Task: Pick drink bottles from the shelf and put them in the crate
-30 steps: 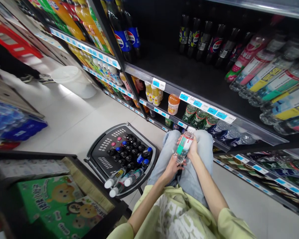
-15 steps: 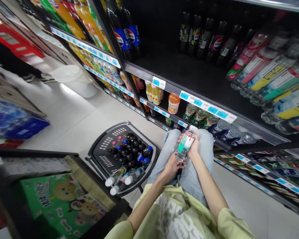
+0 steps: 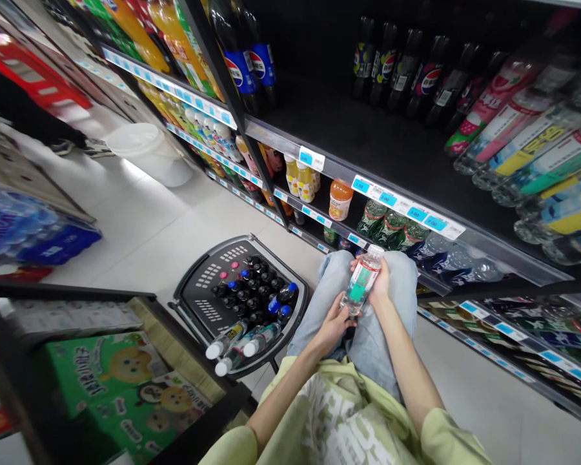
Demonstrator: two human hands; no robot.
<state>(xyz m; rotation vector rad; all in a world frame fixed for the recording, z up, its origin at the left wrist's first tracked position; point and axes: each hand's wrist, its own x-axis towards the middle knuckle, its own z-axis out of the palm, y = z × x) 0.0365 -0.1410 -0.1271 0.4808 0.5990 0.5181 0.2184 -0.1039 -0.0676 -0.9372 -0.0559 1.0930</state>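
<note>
A clear water bottle (image 3: 362, 281) with a white cap and a white, green and red label is held over my knees in pale jeans. My right hand (image 3: 380, 288) is wrapped round its middle from behind. My left hand (image 3: 336, 321) pinches its lower end with the fingertips. The cap points up toward the shelf of green and clear bottles (image 3: 391, 227). Left of my legs on the floor stands a black shopping basket (image 3: 208, 298) full of dark-capped bottles (image 3: 256, 297), with three white-capped clear bottles (image 3: 237, 342) lying at its near side.
A black shelf unit (image 3: 397, 206) with blue price tags runs along the right, stocked with cola, juice and water. A white bucket (image 3: 148, 154) stands on the tiled floor at the back. Green cartons (image 3: 126, 387) sit on a low rack at the near left. Packs of water (image 3: 24, 236) lie left.
The bottle and both hands have barely shifted, rising slightly toward the shelf. The view has drifted a little.
</note>
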